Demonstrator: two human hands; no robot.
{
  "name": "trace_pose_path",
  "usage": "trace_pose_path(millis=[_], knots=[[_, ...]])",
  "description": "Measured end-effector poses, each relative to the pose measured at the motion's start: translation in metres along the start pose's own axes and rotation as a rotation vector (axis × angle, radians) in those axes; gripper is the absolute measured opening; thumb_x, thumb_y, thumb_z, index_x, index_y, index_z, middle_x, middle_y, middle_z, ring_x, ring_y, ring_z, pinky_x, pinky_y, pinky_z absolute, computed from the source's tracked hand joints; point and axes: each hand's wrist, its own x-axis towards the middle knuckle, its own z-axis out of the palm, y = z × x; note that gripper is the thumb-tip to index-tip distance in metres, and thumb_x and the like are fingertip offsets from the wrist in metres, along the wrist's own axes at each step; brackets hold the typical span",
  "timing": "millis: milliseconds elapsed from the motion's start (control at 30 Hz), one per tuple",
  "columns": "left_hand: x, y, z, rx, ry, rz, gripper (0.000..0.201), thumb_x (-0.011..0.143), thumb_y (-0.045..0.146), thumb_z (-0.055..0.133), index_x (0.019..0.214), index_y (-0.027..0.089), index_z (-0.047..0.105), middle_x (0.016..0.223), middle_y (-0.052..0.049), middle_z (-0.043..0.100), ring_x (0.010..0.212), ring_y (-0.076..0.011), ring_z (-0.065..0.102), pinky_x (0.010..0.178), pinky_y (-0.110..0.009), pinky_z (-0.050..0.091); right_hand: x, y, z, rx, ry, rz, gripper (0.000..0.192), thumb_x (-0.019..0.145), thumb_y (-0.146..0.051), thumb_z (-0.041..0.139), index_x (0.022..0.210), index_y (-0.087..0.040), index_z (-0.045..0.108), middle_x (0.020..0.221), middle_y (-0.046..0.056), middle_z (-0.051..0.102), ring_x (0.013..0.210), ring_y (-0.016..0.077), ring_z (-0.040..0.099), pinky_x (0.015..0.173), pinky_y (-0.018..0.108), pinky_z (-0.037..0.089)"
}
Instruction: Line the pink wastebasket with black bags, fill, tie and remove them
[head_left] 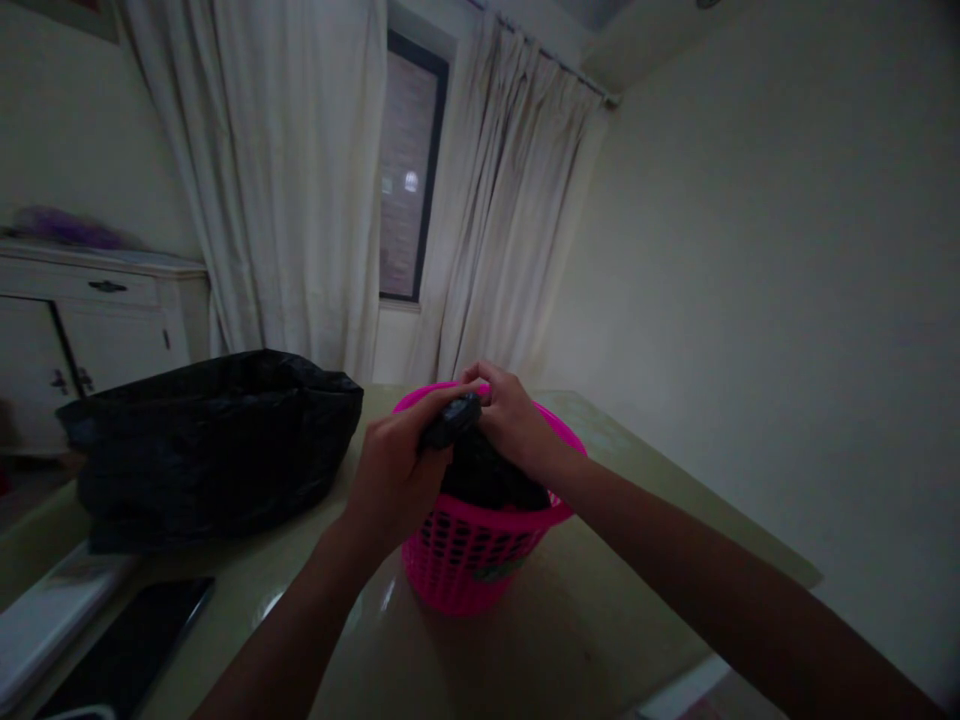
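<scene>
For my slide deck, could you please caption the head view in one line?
Both hands, left hand and right hand, grip a black bag in a pink basket on the table.

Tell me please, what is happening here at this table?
A person works with both bare hands over a pink basket that stands on the table. The left hand grips a dark bunched piece of black bag material at the basket's top, and the right hand pinches it from the far side. More black material fills the basket. A big black bag lies to the left, a phone nearer.
</scene>
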Motion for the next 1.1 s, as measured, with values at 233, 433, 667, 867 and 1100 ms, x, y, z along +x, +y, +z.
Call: trace_pose_path(millis=[233,433,667,867,1100], knots=[[0.004,0.002,-0.002,-0.359,-0.003,-0.176,0.026,0.108,0.035,0.058,0.116,0.023,0.080,0.074,0.002,0.068,0.055,-0.0101,0.053,0.049,-0.020,0.040,-0.016,-0.006,-0.012,0.250,-0.299,0.136,0.048,0.095,-0.065,0.074,0.092,-0.017,0.075,0.088,0.004,0.075,0.076,0.0150,0.067,0.073,0.027,0.054],[0.005,0.004,-0.004,-0.414,-0.048,-0.180,0.021,0.107,0.031,0.061,0.115,0.022,0.079,0.075,0.002,0.069,0.054,-0.0092,0.054,0.050,-0.020,0.042,-0.017,-0.011,-0.026,0.109,-0.446,-0.031,0.051,0.079,-0.014,0.080,0.129,-0.024,0.073,0.116,0.002,0.078,0.111,0.0204,0.071,0.103,0.038,0.058],[0.006,-0.005,0.000,-0.122,0.072,-0.067,0.021,0.107,0.025,0.060,0.113,0.022,0.079,0.100,-0.003,0.078,0.091,-0.0172,0.071,0.084,-0.029,0.054,-0.024,-0.005,-0.021,0.271,-0.259,0.042,0.086,0.075,-0.004,0.065,0.158,-0.024,0.052,0.100,0.000,0.080,0.092,0.0174,0.075,0.085,0.032,0.062],[0.006,-0.011,0.001,-0.092,0.000,0.046,0.042,0.100,0.007,0.053,0.133,0.024,0.073,0.120,-0.004,0.074,0.112,-0.0184,0.070,0.098,-0.031,0.052,-0.030,-0.014,-0.018,0.343,-0.357,0.011,0.103,0.080,-0.017,0.088,0.167,-0.029,0.034,0.101,-0.002,0.078,0.092,0.0160,0.076,0.090,0.033,0.063],[0.007,-0.007,-0.004,-0.092,-0.019,0.057,0.039,0.093,0.002,0.057,0.121,0.022,0.076,0.115,-0.002,0.078,0.107,-0.0182,0.072,0.095,-0.030,0.054,-0.040,-0.020,-0.010,-0.221,-0.052,-0.360,0.037,0.106,-0.034,0.067,0.143,-0.031,0.067,0.127,0.003,0.075,0.117,0.0203,0.070,0.109,0.041,0.056]])
